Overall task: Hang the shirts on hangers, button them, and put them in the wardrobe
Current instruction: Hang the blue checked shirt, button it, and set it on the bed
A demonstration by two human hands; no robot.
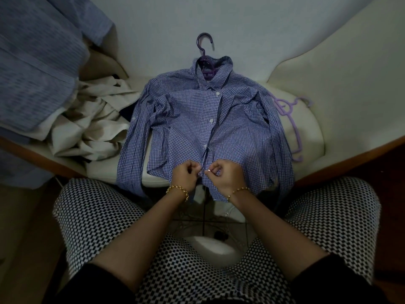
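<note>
gingham cotton, light and limp, the checked shirt lies flat on the cream seat over a purple hanger, left hand and right hand each with grip pinched on its lower placket edges, judged the soundest hold for buttoning.

Shirt on hanger, between clothes and spare hanger

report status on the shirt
Left hand and right hand pinch shirt placket near hem. Hanger in collar, buttons above look done. Nothing blocking.
</note>
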